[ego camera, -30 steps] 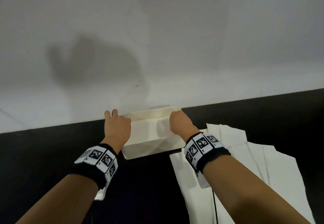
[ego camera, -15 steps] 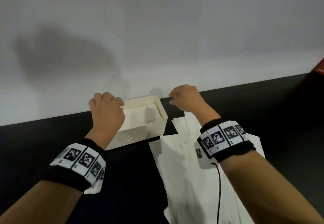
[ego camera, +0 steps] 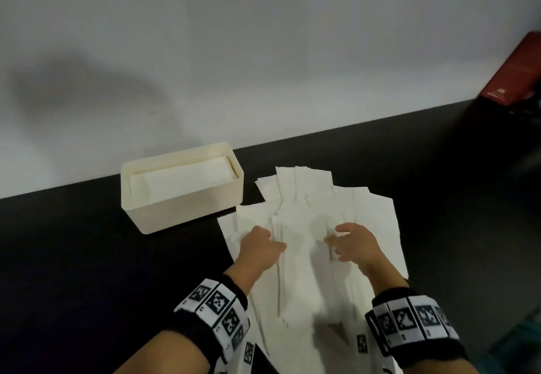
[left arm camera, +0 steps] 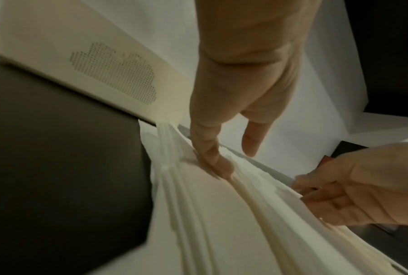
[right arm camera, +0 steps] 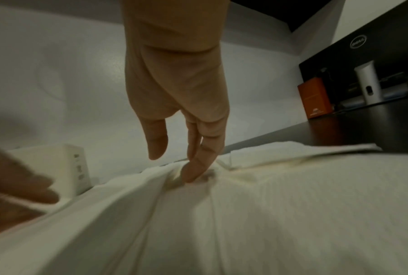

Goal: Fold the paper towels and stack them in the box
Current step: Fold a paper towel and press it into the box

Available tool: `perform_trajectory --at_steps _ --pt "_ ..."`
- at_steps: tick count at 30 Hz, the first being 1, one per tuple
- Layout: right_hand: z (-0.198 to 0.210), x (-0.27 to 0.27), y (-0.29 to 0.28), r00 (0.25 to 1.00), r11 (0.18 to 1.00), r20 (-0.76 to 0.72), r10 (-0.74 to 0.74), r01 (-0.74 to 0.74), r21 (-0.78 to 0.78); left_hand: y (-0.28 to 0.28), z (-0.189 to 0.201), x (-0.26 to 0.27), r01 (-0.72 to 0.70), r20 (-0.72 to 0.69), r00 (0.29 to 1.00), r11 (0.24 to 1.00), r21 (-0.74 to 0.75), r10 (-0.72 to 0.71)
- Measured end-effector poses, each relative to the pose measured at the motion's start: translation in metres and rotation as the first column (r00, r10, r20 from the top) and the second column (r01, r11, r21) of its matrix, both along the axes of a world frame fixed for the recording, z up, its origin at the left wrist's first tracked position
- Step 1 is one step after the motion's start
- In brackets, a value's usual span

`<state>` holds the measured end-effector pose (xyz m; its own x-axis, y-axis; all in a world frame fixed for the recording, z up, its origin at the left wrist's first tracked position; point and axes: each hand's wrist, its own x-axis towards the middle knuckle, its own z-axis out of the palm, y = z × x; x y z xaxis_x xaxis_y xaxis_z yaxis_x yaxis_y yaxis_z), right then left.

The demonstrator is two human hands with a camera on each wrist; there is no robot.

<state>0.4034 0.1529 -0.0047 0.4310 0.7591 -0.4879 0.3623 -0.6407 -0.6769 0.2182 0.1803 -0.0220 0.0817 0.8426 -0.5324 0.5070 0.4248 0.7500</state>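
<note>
A cream box (ego camera: 187,207) stands against the wall at the back left of the black table, with folded paper towels (ego camera: 181,179) lying flat inside. To its right spreads a loose pile of unfolded white paper towels (ego camera: 360,212). Both my hands are down on this pile, a hand's width apart. My left hand (ego camera: 263,236) presses straight fingertips (left arm camera: 212,160) onto a ridged towel, thumb held free. My right hand (ego camera: 339,236) touches the top sheet with its fingertips (right arm camera: 195,171), thumb also off the paper. Neither hand holds a towel.
The black table (ego camera: 87,256) ends at a white wall. A red-orange box (ego camera: 515,72) stands at the far right, shown in the right wrist view next to a dark monitor (right arm camera: 362,55) and a white upright device (right arm camera: 368,83).
Both hands have left the box, moved right and toward me, and come down on the loose towel pile. The head view has tilted down, so the whole box shows.
</note>
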Motion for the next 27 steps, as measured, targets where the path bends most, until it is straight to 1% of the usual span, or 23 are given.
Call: perform_trajectory --at_steps 2,4,6,9,11,13,15,16,18,19,20,21,22,23,24,25,26,27 --pt "-0.005 -0.007 -0.003 1.0 1.0 -0.02 -0.004 0.004 0.013 -0.001 -0.003 0.005 -0.074 0.067 0.995 0.997 -0.026 0.076" --pt "-0.01 -0.015 -0.004 0.998 0.999 0.025 0.05 -0.05 0.016 -0.001 -0.002 0.009 -0.108 0.094 0.989 0.994 -0.031 0.111" --pt "-0.01 -0.021 -0.003 0.991 0.993 0.075 0.112 -0.113 0.016 0.0 -0.004 0.013 -0.095 0.101 0.99 0.995 -0.019 0.097" --pt "-0.009 -0.026 -0.001 0.986 0.988 0.071 0.153 -0.155 0.021 0.001 -0.006 0.018 -0.099 0.077 0.992 0.995 -0.005 0.099" --pt "-0.009 -0.026 -0.001 0.989 0.99 0.046 0.137 -0.139 0.023 0.0 -0.007 0.018 -0.135 0.04 0.99 0.99 0.031 0.134" --pt "-0.008 -0.025 -0.001 0.992 0.991 -0.018 0.126 -0.125 0.035 -0.001 -0.008 0.017 -0.154 0.059 0.987 0.984 0.084 0.15" --pt "-0.006 -0.025 -0.002 0.984 0.986 -0.079 0.162 -0.158 0.052 -0.002 -0.004 0.014 -0.171 0.134 0.979 0.977 0.124 0.155" --pt "-0.001 -0.025 -0.003 0.975 0.98 -0.101 0.197 -0.192 0.054 -0.001 -0.001 0.011 -0.187 0.194 0.968 0.974 0.125 0.161" --pt "0.01 -0.025 -0.004 0.949 0.96 -0.145 0.279 -0.274 0.048 0.005 0.008 0.004 -0.238 0.347 0.917 0.968 0.082 0.196" --pt "0.017 -0.025 -0.004 0.934 0.949 -0.171 0.315 -0.311 0.047 0.01 0.015 -0.002 -0.285 0.431 0.87 0.958 0.04 0.24" --pt "0.023 -0.025 -0.003 0.92 0.94 -0.193 0.341 -0.337 0.054 0.015 0.024 -0.008 -0.342 0.52 0.8 0.94 -0.011 0.298" --pt "0.03 -0.027 0.001 0.912 0.935 -0.207 0.356 -0.348 0.072 0.023 0.034 -0.018 -0.397 0.614 0.708 0.916 -0.063 0.349" --pt "0.037 -0.031 0.007 0.911 0.934 -0.207 0.356 -0.343 0.1 0.029 0.045 -0.029 -0.44 0.699 0.607 0.893 -0.099 0.377" --pt "0.044 -0.036 0.016 0.917 0.937 -0.204 0.343 -0.318 0.144 0.036 0.056 -0.043 -0.474 0.76 0.526 0.874 -0.11 0.381" --pt "0.05 -0.043 0.027 0.928 0.941 -0.208 0.31 -0.269 0.203 0.043 0.068 -0.058 -0.512 0.791 0.484 0.854 -0.091 0.374" --pt "0.058 -0.051 0.04 0.935 0.942 -0.234 0.267 -0.201 0.27 0.048 0.078 -0.075 -0.549 0.807 0.471 0.834 -0.048 0.356" --pt "0.066 -0.06 0.054 0.934 0.933 -0.274 0.23 -0.131 0.336 0.053 0.087 -0.092 -0.578 0.8 0.496 0.816 0.014 0.338" --pt "0.074 -0.071 0.068 0.925 0.916 -0.317 0.209 -0.072 0.395 0.057 0.093 -0.109 -0.602 0.779 0.535 0.794 0.08 0.326"
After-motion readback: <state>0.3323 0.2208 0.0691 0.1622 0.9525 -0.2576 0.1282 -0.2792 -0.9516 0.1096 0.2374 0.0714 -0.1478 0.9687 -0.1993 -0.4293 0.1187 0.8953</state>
